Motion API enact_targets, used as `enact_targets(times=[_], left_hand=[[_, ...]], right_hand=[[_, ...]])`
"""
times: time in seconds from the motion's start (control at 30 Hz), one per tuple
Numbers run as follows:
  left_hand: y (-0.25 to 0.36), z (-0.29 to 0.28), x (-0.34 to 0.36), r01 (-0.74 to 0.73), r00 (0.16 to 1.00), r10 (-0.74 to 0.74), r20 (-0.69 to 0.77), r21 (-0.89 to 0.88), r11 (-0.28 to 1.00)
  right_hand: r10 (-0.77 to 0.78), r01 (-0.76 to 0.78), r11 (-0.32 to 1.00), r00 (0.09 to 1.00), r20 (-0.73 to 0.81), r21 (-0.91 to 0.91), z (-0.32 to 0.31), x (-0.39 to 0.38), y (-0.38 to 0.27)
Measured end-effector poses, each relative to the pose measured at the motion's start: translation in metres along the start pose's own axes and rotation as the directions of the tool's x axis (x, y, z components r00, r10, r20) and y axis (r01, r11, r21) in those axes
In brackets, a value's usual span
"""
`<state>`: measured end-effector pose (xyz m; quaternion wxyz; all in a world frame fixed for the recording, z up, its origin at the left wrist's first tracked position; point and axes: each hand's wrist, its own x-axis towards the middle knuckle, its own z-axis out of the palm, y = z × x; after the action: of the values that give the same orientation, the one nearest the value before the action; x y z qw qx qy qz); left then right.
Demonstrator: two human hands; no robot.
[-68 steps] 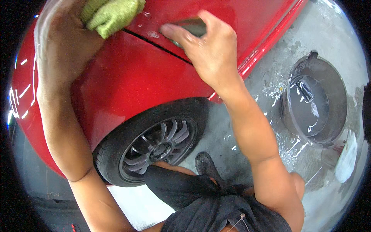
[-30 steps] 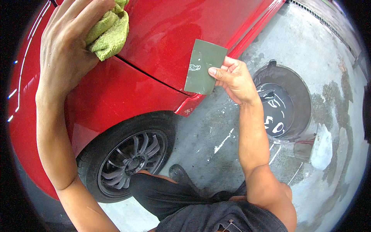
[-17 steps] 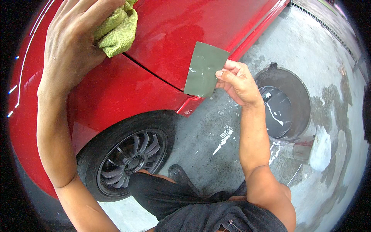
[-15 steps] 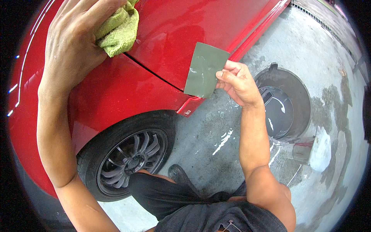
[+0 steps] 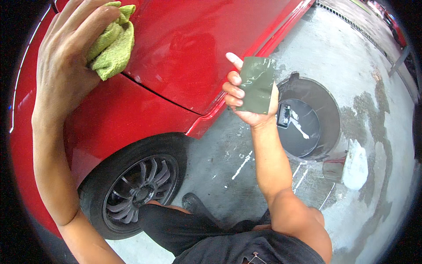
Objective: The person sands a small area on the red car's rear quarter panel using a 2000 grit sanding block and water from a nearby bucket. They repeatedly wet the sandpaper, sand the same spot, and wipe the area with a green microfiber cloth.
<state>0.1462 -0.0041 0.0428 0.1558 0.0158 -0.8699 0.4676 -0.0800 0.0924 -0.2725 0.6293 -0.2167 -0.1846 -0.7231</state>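
Observation:
My left hand [image 5: 70, 57] is closed round a crumpled yellow-green cloth [image 5: 112, 50], over the red car's [image 5: 145, 101] bodywork at the upper left. In my right hand [image 5: 257, 118] is a small grey-green rectangular sheet that looks like sandpaper [image 5: 258, 86]. Wet streaks shine on it. It lies against the palm, upright in the picture; one finger points out past its left edge and the others curl beside it. The sheet hides part of the hand, and my thumb does not show clearly. Neither the sheet nor this hand appears to touch the car.
A round dark bucket [image 5: 327, 110] of liquid stands on the grey floor [image 5: 228, 193] at the right, a dark rectangular shape inside it. Beside it is a pale blue-white piece [image 5: 355, 165]. The car's wheel [image 5: 143, 193] is close to my black-clothed leg [image 5: 176, 226].
My right hand has turned so that the sheet, pinched at its edge before, now lies against the palm. The left hand with the cloth appears further left and lower as the view shifted.

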Motion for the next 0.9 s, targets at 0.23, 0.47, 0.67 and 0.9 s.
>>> enact_targets(times=[0.23,0.47,0.67,0.9], left_hand=[[-0.007,0.001,-0.002,0.014,1.000,-0.013,0.010,-0.037,0.999],[-0.008,0.003,-0.004,0.002,1.000,-0.002,0.012,-0.012,1.000],[-0.005,0.001,-0.002,0.008,1.000,-0.008,0.006,-0.035,0.999],[-0.003,0.003,-0.001,0.013,1.000,-0.013,-0.002,-0.040,0.999]], right_hand=[[0.042,-0.056,0.995,0.985,0.165,0.079,-0.026,0.002,0.001],[0.058,-0.067,0.996,0.984,0.166,0.052,-0.026,0.003,0.006],[0.055,-0.064,0.997,0.984,0.168,0.052,-0.027,0.005,0.007],[0.037,-0.040,0.999,0.995,0.090,0.034,-0.025,0.002,0.006]])
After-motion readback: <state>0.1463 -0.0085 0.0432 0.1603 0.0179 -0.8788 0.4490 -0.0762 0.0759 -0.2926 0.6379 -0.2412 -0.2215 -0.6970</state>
